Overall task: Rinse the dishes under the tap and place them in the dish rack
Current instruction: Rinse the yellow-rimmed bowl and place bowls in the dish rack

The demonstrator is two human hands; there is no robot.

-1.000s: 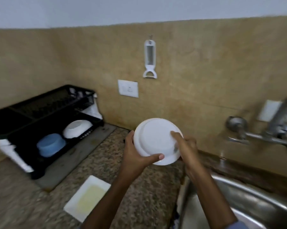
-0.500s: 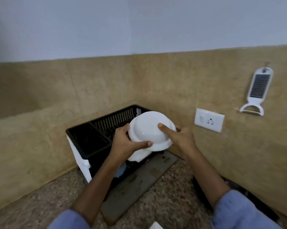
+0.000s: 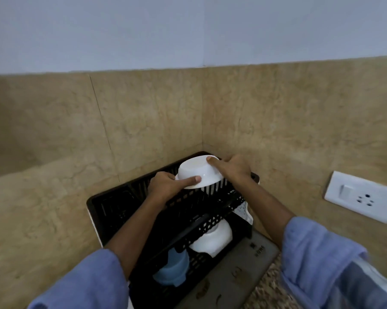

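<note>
I hold a white bowl (image 3: 197,172) upside down over the top tier of the black two-tier dish rack (image 3: 112,206) in the corner. My left hand (image 3: 165,186) grips its near left rim, thumb on the side wall. My right hand (image 3: 232,168) holds the right rim, a finger on the base. On the lower tier lie another white bowl (image 3: 215,239) and a blue bowl (image 3: 174,270), both partly hidden by the upper shelf and my left arm. The tap and sink are out of view.
Tan stone walls meet in the corner right behind the rack. A grey mat (image 3: 239,277) lies under and in front of the rack on the speckled counter (image 3: 270,291). A white wall socket (image 3: 362,197) sits to the right.
The bowl has travelled from near the sink leftward to the rack and now sits low over the top tier. My view turned left, so the tap and peeler dropped out of sight.
</note>
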